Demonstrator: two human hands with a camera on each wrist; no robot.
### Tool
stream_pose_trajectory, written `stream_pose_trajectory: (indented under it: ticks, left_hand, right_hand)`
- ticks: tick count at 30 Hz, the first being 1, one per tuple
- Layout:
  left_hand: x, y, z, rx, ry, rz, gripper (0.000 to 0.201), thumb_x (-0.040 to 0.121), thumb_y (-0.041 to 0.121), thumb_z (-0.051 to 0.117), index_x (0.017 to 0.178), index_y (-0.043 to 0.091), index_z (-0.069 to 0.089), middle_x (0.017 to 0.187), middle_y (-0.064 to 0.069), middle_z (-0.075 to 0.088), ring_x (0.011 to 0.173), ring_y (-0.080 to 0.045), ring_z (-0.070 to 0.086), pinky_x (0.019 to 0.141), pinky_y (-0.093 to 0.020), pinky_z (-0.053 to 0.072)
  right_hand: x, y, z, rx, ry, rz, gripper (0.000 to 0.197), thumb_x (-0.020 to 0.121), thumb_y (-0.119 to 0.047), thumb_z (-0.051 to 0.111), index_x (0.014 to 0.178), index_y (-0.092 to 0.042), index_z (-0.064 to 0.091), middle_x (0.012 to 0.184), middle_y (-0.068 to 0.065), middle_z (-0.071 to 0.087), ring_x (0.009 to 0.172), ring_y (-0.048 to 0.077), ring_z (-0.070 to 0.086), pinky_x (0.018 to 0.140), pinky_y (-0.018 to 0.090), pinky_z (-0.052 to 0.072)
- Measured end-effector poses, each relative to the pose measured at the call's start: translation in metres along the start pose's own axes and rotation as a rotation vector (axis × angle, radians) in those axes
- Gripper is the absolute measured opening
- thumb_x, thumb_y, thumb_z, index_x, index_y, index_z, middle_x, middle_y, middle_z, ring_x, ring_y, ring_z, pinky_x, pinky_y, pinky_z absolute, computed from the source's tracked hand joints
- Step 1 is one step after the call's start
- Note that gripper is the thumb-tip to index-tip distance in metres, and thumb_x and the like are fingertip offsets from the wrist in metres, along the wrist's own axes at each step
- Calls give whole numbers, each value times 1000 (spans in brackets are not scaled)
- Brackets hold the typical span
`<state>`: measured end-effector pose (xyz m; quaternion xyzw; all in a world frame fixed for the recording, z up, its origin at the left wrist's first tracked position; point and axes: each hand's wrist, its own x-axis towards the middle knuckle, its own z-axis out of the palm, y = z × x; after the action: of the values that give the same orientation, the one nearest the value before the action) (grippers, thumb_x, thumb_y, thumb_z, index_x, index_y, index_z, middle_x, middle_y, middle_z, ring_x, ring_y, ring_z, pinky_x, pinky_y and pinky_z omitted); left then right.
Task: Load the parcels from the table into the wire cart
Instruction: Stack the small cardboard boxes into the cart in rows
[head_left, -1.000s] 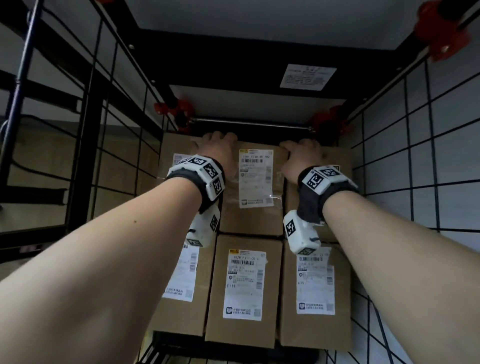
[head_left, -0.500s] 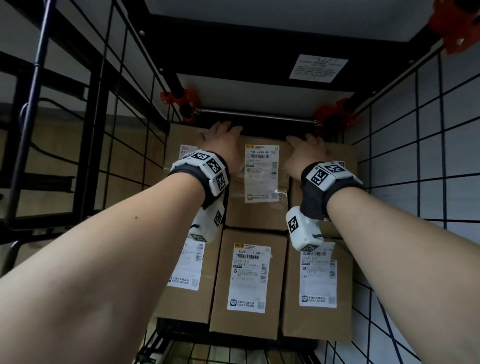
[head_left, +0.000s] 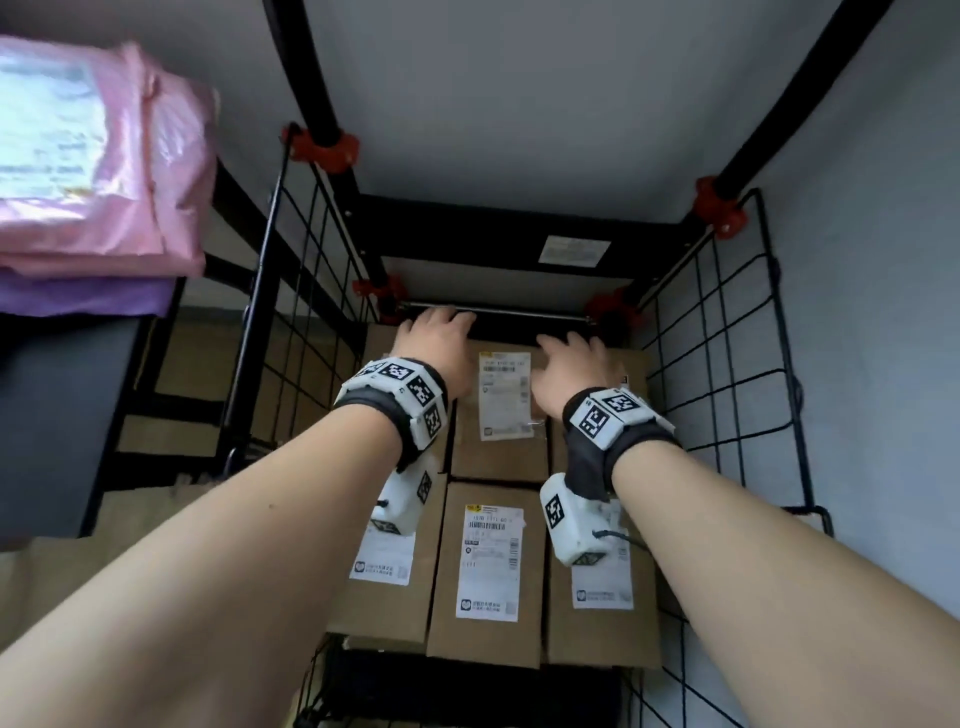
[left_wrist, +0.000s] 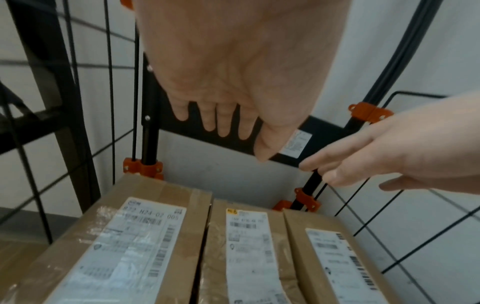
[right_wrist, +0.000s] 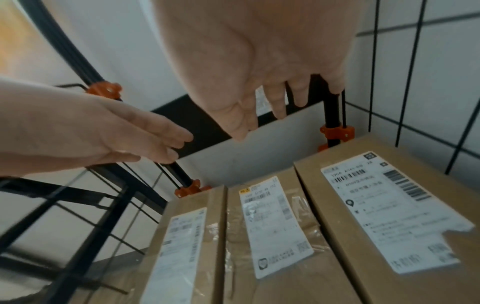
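Several brown cardboard parcels with white labels lie flat in two rows inside the black wire cart. The far middle parcel sits between my two hands. My left hand hovers above the far left parcel, fingers straight and holding nothing. My right hand hovers above the far right parcel, fingers loosely extended and empty. Both wrist views show the palms lifted clear of the box tops.
Pink and purple soft parcels are stacked on a dark table at the left. Wire grid walls close the cart on the left and right. Orange clamps hold the cart posts. A grey wall stands behind.
Both hands have lifted off the far parcels and their fingers have straightened. My head has pulled back and up, bringing the table with pink parcels into view.
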<state>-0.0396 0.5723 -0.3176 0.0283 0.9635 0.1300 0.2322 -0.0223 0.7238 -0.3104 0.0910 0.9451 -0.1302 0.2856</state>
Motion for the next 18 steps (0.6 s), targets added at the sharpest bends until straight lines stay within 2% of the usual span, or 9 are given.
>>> stream_pose_trajectory:
  ticks: [5,11,15,18]
  left_hand:
    - [-49,7,-51,28,48,57,66,89,27,55,148,21,28,156,0,24,144,-21,18,116,-45,17]
    - [-113,0,-120,28,190,115,61,90,27,53,147,23,32,155,1,26,143,-20,21,116,-46,19]
    - [-164,-24,-160,53,265,142,59,90,26,52,146,23,34,154,1,27,143,-19,22,116,-43,18]
    - [-203,-58,-190,54,344,153,58,88,26,53,144,24,38,152,1,30,141,-20,26,113,-42,23]
  right_hand:
    - [-53,-24,-37,-30,78,-51,54,94,-26,42,146,-32,31,158,2,17,147,28,6,117,54,8]
    - [-131,-73,-80,4,173,-92,52,96,-26,41,147,-31,30,158,2,18,147,27,5,118,54,6]
    - [-186,-121,-93,23,246,-125,53,95,-24,41,146,-32,31,157,1,22,146,28,7,117,53,9]
    - [-228,-162,-97,-2,259,-148,52,94,-23,40,145,-32,33,155,0,25,145,28,11,116,53,13]
